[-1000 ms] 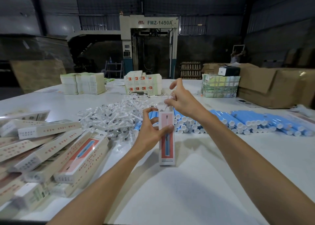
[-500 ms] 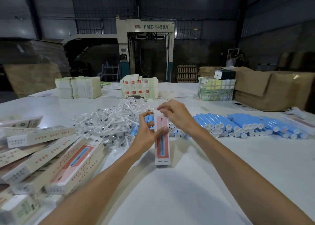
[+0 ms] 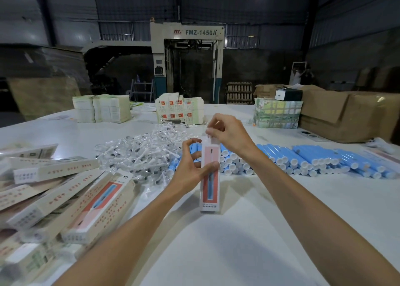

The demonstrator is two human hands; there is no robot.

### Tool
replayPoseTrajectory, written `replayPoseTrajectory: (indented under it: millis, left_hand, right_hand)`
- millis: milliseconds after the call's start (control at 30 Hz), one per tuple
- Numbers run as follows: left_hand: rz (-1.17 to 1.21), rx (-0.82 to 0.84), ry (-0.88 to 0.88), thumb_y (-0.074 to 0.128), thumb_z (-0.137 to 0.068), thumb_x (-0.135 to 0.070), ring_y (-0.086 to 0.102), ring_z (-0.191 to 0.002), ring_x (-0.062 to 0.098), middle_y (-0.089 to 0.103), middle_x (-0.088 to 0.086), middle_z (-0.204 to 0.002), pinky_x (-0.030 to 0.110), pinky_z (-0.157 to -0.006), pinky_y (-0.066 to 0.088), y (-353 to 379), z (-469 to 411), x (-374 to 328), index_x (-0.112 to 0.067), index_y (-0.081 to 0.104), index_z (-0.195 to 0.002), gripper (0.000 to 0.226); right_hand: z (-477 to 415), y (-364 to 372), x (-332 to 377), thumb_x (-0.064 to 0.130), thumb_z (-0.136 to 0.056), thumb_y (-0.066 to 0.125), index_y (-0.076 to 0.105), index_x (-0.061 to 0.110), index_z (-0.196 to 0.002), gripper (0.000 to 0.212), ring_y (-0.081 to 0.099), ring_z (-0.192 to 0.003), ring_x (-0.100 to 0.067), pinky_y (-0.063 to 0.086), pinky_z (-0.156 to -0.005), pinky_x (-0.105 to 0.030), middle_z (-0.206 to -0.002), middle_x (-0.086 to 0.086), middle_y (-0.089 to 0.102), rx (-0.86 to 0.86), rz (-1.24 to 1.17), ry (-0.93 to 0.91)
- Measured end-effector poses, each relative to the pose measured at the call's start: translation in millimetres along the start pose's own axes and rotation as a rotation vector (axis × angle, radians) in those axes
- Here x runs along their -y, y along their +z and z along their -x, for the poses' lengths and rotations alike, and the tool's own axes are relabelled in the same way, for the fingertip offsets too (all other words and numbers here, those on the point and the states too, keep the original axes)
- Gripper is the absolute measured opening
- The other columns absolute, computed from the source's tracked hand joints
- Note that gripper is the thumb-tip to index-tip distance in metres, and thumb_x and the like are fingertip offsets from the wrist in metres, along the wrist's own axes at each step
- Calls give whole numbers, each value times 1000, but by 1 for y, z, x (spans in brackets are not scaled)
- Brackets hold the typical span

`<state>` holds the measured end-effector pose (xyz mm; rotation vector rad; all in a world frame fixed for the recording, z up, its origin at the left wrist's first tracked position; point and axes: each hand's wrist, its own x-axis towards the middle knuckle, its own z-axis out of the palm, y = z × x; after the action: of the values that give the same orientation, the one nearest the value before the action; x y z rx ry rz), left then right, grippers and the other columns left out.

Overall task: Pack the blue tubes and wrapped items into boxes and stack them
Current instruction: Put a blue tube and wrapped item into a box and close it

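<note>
Box (image 3: 210, 177): standing upright on table (image 3: 238, 242); left hand (image 3: 190, 168) gripping its side, right hand (image 3: 229, 132) pinching its top flap. Tubes (image 3: 303, 158) lying behind.

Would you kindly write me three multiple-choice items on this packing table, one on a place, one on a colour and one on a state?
1. Where on the table does the heap of long boxes lie?
A) at its left
B) at its far right
C) at its far middle

2. What colour are the end caps of the blue tubes?
A) red
B) black
C) white

3. How is the pink box placed?
A) flat on the table
B) held upright
C) tucked into the heap

Answers: A, the heap fills the left edge; C, every tube end shows white; B, the left hand grips its middle and the right hand pinches its top flap.
</note>
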<state>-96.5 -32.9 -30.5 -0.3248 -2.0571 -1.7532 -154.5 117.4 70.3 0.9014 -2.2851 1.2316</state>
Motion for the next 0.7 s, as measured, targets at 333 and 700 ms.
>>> replayPoseTrajectory:
  millis: [333, 700]
  left_hand:
    - [-30, -11, 2, 89, -88, -39, 79, -97, 9, 73, -11, -119, 19, -75, 61, 1, 3, -3, -53, 33, -129, 71]
    - [-12, -65, 32, 88, -84, -45, 81, -95, 16, 64, -9, -138, 26, -77, 64, 3, 6, 3, -56, 36, -146, 81]
  right_hand:
    - [16, -7, -4, 25, -98, 71, 71, 20, -94, 7, 66, -78, -2, 52, -70, -26, -85, 9, 71, 161, 101, -41]
    - [60, 8, -40, 26, -102, 67, 48, 36, -147, 49, 60, -113, 0, 50, -85, -12, -133, 10, 48, 7, -214, 64]
